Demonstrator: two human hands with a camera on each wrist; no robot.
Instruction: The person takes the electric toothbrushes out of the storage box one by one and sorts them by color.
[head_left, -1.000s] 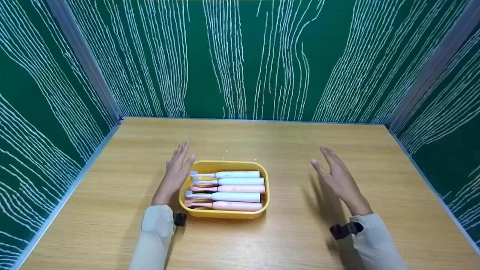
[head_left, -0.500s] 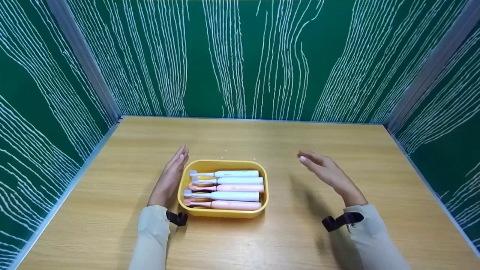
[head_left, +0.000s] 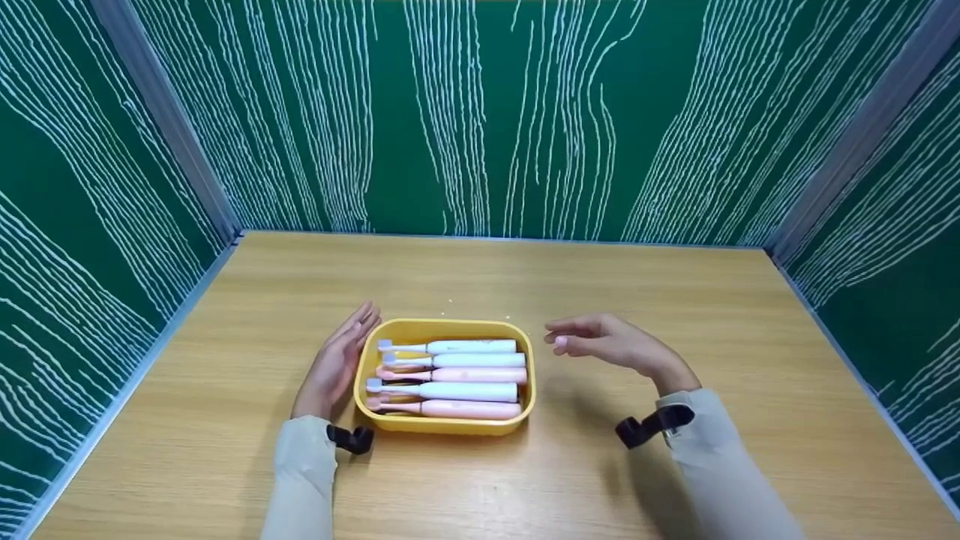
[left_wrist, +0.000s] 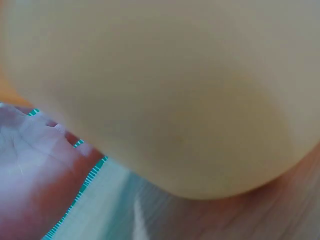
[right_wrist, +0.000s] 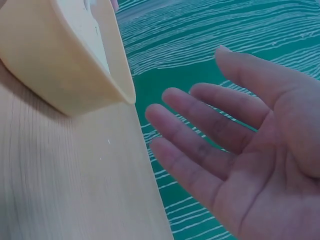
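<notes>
A yellow plastic basket stands on the wooden table, and in it lie several electric toothbrushes side by side. Some are white, like the white toothbrush; others are pink, like the pink toothbrush. Their brush heads point left. My left hand is upright along the basket's left side, fingers extended; whether it touches the wall I cannot tell. To the right of the basket hovers my right hand, apart from it, with fingers loosely bent and nothing held. The right wrist view shows its palm and spread fingers.
The wooden table extends around the basket. Small white specks lie just behind it. Green panels with white wavy lines enclose the back and both sides. Each wrist wears a black strap camera, such as the right one.
My right hand has moved left toward the basket, its fingers bending inward. My left hand has turned more upright and come down slightly along the basket's left side. The basket has stayed put.
</notes>
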